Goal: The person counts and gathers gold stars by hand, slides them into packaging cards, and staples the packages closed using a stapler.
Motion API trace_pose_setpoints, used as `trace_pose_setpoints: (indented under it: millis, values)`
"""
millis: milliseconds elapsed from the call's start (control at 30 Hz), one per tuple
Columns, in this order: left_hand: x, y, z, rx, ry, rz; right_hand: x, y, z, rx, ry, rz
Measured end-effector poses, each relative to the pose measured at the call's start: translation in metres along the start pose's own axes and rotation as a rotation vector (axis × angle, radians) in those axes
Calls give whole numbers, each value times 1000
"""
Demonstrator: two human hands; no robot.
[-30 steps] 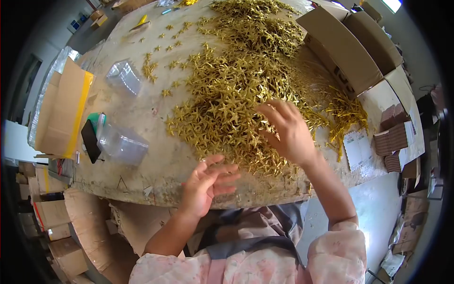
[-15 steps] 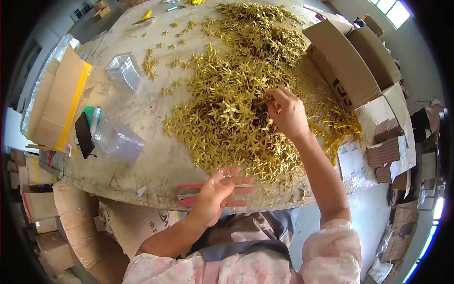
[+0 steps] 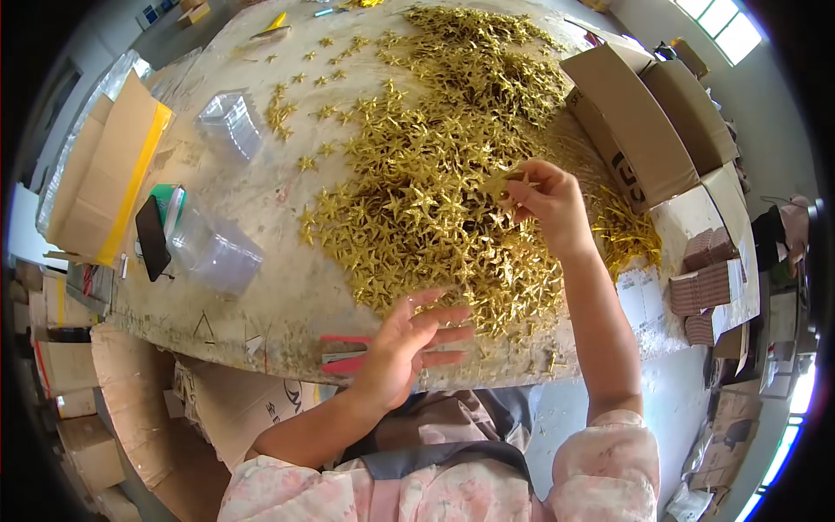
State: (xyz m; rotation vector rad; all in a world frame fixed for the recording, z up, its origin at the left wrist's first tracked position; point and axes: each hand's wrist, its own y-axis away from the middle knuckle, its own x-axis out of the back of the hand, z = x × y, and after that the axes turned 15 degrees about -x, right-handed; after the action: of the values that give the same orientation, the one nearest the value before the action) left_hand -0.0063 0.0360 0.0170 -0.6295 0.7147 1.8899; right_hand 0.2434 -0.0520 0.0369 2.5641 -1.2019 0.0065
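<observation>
A wide heap of gold glitter stars (image 3: 417, 200) covers the middle of the worktable. Over its right side, my right hand (image 3: 552, 204) pinches a gold star (image 3: 513, 190) between thumb and fingers. My left hand (image 3: 409, 348) is at the table's front edge, below the heap, with its fingers spread and nothing visible in them. Beside its wrist lies a pink-and-white object (image 3: 344, 353), partly hidden by the hand.
Two clear plastic containers, one nearer (image 3: 217, 254) and one farther (image 3: 230, 127), and a dark phone (image 3: 152, 238) stand left. An open carton (image 3: 631, 130) is at right, near gold ties (image 3: 631, 235) and stacked pink bundles (image 3: 700, 287). Another carton (image 3: 109, 174) stands far left.
My right hand, open over the heap at first, has closed on a star and lifted slightly. My left hand has shifted right, uncovering the pink-and-white object. The camera view has moved a little.
</observation>
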Motion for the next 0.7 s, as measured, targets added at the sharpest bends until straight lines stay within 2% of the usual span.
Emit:
trace_pose_setpoints:
  millis: [133,167,300,333,400,500,600,700]
  values:
    - [-3,-10,-8,-36,44,53,0,3,11,-197,-86,-59]
    - [-2,-13,-12,-54,65,73,-1,8,11,-177,-99,-71]
    - [0,-26,-17,-79,146,64,-23,51,-3,38,125,-145]
    - [0,-28,-19,-95,178,53,-28,61,-8,183,404,-143]
    - [0,-30,-21,-121,206,52,-38,75,-10,364,521,-173]
    - [-3,-27,-22,-121,211,74,-44,88,-17,148,484,-181]
    - [-2,-23,-25,-88,207,62,-37,88,-8,112,353,-185]
    - [-5,-20,-26,-76,114,53,-31,87,-2,-51,152,-220]
